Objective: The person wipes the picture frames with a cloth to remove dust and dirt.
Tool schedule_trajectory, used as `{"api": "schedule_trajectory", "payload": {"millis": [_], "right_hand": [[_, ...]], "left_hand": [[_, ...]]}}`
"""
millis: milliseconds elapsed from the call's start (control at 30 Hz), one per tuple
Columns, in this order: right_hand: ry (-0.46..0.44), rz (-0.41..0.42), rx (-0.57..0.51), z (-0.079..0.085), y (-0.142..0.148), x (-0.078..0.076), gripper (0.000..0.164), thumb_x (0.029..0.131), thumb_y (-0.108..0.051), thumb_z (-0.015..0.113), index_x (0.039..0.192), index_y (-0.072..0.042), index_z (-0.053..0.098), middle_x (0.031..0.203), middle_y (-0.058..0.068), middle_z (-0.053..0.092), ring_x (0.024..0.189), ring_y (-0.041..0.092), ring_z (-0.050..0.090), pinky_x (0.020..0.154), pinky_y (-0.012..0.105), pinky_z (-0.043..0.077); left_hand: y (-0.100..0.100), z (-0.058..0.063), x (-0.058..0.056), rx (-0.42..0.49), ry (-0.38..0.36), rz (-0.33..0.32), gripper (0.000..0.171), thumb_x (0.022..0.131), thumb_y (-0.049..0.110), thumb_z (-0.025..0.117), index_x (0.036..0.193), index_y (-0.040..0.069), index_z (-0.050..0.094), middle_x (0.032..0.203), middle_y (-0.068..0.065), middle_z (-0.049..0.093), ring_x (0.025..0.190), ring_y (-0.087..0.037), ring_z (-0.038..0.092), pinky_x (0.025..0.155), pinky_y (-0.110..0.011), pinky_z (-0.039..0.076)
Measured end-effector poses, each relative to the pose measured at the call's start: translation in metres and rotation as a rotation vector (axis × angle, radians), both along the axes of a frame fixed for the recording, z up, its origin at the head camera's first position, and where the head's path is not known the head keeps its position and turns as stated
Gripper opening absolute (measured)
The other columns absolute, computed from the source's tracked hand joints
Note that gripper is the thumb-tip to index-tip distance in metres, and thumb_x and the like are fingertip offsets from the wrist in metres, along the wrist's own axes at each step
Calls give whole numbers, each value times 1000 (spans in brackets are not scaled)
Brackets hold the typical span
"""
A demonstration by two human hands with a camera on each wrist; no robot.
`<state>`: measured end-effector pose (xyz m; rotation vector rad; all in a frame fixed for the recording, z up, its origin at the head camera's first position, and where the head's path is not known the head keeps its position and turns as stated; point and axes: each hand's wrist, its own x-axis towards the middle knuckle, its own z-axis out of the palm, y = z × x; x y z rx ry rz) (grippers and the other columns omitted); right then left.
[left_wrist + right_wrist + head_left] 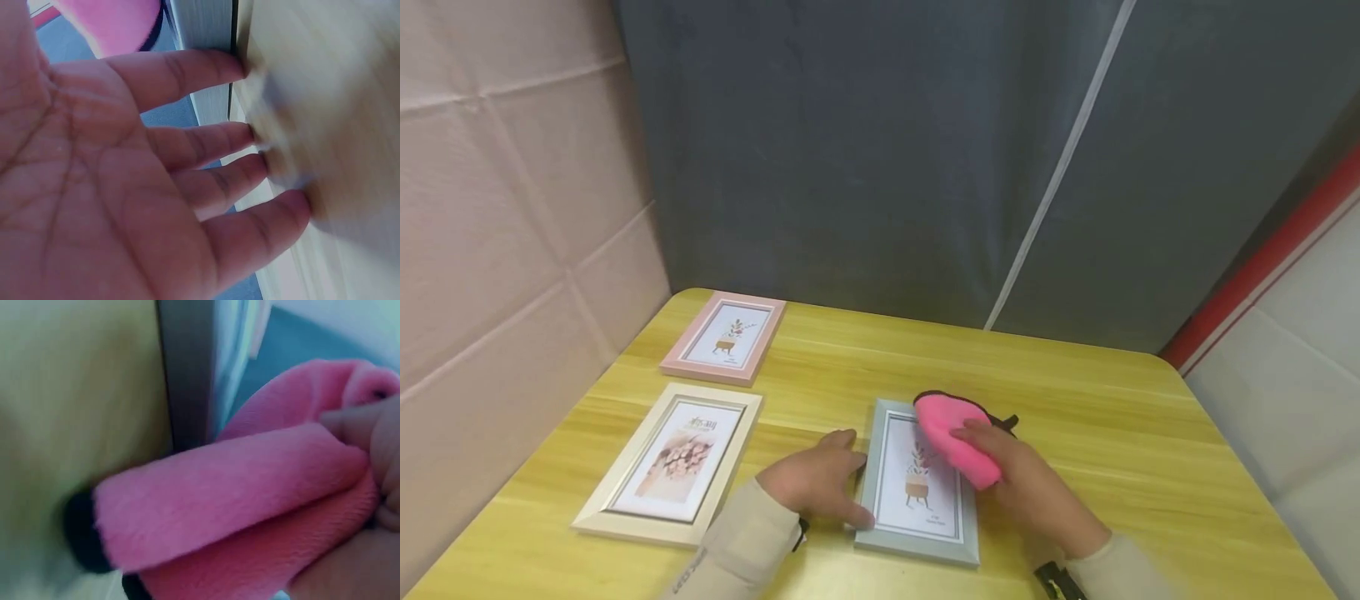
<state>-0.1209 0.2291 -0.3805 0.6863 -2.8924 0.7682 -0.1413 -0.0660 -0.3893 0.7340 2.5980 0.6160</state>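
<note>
A light blue-grey picture frame (917, 546) lies flat on the table, its print of a potted plant facing up. My left hand (820, 479) is at its left side, thumb on the lower left corner. In the left wrist view the fingers (231, 231) reach down to the tabletop beside the frame's edge, fairly straight and spread. My right hand (1011, 467) grips a folded pink cloth (951, 429) with black edging over the frame's upper right part. The right wrist view shows the folds of the cloth (231, 494) hanging past the frame's side; the cloth hides that corner.
On the left of the wooden table (1075, 392) lie two more picture frames, a cream one (628, 525) in front and a pink one (760, 346) behind it. A dark grey curtain (850, 167) hangs along the back edge, with a pale wall (512, 208) at the left.
</note>
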Motion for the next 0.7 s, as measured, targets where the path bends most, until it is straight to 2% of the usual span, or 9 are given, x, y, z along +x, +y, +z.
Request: {"api": "schedule_trajectory", "payload": {"millis": [67,167,267,367,433,500,533,600,700], "right_hand": [[-11,65,92,-5,-11,3,62,81,15,64,136,-13,61,143,15,53,134,40,45,106,58,37],[-26,96,207,-11,-19,7,63,79,17,61,135,-13,62,146,14,50,138,41,38,108,59,34],[-67,78,221,-12,-18,13,61,83,14,61,136,-17,62,150,10,47,141,39,33,109,59,34],[-123,84,181,-6,-13,23,60,87,6,65,138,-25,61,152,6,44,141,36,35,106,59,37],[-161,107,174,0,-10,31,56,91,-6,68,140,-32,58,152,2,43,140,33,37,103,58,41],[-129,160,174,3,-8,38,48,93,-20,70,138,-33,60,149,2,47,136,33,43,100,57,44],[-150,171,187,5,-7,42,47,93,-30,70,139,-35,58,149,0,48,135,32,43,100,56,45],[-219,181,205,6,-8,48,52,90,-49,68,139,-37,57,148,-3,49,136,31,43,98,55,47],[-322,184,250,5,-13,53,63,84,-62,66,140,-35,56,147,-2,51,140,33,38,100,57,45]], "left_hand": [[1,-1,0,5,9,4,80,67,45,85,130,2,62,152,-27,34,142,-40,29,111,-54,32],[2,-1,1,2,23,8,78,65,43,86,127,2,64,151,-26,37,141,-39,31,110,-53,34],[4,0,2,-2,31,16,77,64,43,86,125,1,64,150,-26,38,140,-38,33,109,-52,36],[6,1,3,-10,37,21,78,64,42,86,124,-1,63,149,-27,38,139,-38,34,108,-52,37],[6,2,4,-13,36,25,79,64,42,86,126,-2,62,149,-27,38,140,-38,33,109,-51,37],[6,2,4,-17,33,25,80,65,41,85,127,-3,61,150,-27,37,140,-38,32,109,-51,37],[6,3,4,-15,33,23,80,65,41,85,127,-3,61,150,-27,37,140,-38,32,109,-51,37],[6,3,5,-16,30,24,81,65,42,85,128,-3,61,150,-27,36,141,-38,31,110,-51,36],[6,4,4,-12,32,25,81,65,42,85,127,-3,61,150,-28,36,141,-39,31,110,-52,35]]}}
